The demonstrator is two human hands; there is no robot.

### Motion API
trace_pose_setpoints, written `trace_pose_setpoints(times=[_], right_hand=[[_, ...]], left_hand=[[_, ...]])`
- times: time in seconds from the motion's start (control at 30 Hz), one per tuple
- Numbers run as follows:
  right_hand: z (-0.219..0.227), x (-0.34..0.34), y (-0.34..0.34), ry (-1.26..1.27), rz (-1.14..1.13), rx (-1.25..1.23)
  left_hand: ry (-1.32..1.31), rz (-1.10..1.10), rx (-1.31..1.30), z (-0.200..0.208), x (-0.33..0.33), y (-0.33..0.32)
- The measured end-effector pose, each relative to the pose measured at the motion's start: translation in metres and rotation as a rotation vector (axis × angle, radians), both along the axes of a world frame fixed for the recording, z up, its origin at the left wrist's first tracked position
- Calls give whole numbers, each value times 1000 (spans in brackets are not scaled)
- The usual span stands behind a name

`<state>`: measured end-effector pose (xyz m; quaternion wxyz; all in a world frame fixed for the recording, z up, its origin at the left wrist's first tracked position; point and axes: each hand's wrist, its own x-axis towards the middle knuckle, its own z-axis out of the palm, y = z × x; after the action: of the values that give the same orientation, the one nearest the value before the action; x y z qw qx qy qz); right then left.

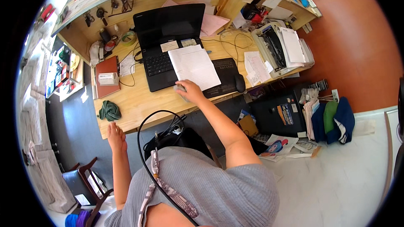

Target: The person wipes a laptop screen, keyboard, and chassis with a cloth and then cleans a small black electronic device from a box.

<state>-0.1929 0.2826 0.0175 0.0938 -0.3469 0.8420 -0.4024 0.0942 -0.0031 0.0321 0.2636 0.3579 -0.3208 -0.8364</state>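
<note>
My right hand (192, 91) is at the desk's front edge, by the lower left corner of a stack of white paper. Its fingers are closed around a small grey object (182, 93), whose kind I cannot make out. The paper stack (194, 66) lies over part of the open black laptop (158, 65) and its keyboard. Off the desk's left front corner hangs my left hand (116, 137), its fingers curled together with nothing visible in them. A crumpled dark green cloth (110, 111) rests on the desk just beyond it.
A black mouse (239, 83) sits on a dark mat (226, 69) right of the paper. Further right stands a printer (275, 50). A brown notebook (107, 69) and tape rolls (128, 38) are at the left. Loose cables (235, 44) trail behind, and a black case (278, 115) stands below.
</note>
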Motion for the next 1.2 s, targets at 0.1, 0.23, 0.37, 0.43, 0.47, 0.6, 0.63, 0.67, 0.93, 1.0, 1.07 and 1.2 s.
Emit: trace_pose_setpoints(times=[0.1, 0.23, 0.37, 0.43, 0.47, 0.6, 0.63, 0.67, 0.93, 1.0, 1.07, 1.2], right_hand=[[-42, 39, 4, 304, 21, 90], [-60, 81, -40, 297, -60, 167], [-77, 107, -101, 420, 207, 115], [-63, 123, -133, 283, 363, 162], [-82, 125, -153, 157, 397, 92], [-62, 148, -160, 509, 559, -17], [-71, 146, -152, 501, 532, -23], [-77, 142, -144, 466, 523, -14], [-99, 112, 8, 476, 106, 237], [-92, 117, 12, 500, 28, 311], [-84, 122, 3, 506, -28, 316], [-90, 125, -14, 502, 173, 320]], left_hand=[[-285, -11, -9, 8, 23, 1], [-256, -50, -42, 12, 49, -6], [-239, -60, -80, 25, 60, -17], [-214, -65, -95, 22, 64, -30], [-241, -144, -130, 28, 59, -34], [-171, -155, -159, 20, 56, -48], [-161, -175, -163, 27, 49, -43], [-149, -184, -166, 32, 45, -39], [-203, -214, -173, 25, 55, -42], [-199, -207, -169, 14, 66, -48], [-195, -213, -165, 7, 70, -47], [-153, -248, -172, 12, 54, -32]])
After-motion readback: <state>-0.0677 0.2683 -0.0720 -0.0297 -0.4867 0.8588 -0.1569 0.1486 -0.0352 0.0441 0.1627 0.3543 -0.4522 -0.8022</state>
